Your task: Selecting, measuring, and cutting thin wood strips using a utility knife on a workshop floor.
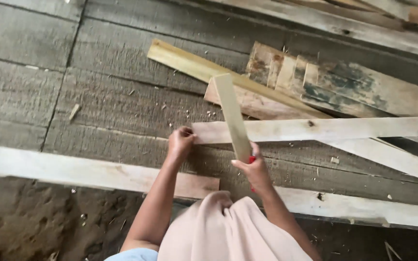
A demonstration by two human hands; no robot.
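Observation:
My left hand (180,140) grips the left end of a pale wooden plank (325,129) that lies flat, running to the right edge. My right hand (252,170) holds a narrow light wooden strip (231,115) that stands across the plank and points away from me. Something small and red (252,160) shows in that same hand; I cannot tell what it is. My knee in pale pink cloth (228,232) fills the bottom middle.
A long pale board (73,170) lies along the near edge of the grey wooden floor (112,101). More planks, some stained dark green (344,84), are piled at the upper right. Wood chips are scattered about. Bare earth (35,217) lies at the lower left.

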